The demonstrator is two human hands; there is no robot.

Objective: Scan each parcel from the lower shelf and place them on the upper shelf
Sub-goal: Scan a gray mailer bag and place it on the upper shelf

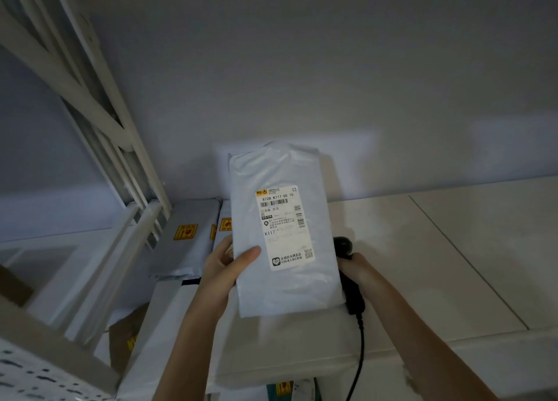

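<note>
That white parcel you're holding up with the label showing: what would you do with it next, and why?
Probably set the white parcel down upright on the upper shelf, beside the grey parcels already standing at the left. The left hand holds it above that shelf, label facing the camera, while the right hand keeps the black scanner behind it, not aimed at the label, so scanning seems done.

My right hand (pixel 354 266) and black scanner (pixel 347 268) half hidden behind the parcel (pixel 283 234), its label (pixel 285 227) small print unreadable, my left fingers (pixel 222 249) behind its edge, scanner cable (pixel 357 361) cut off below
</note>
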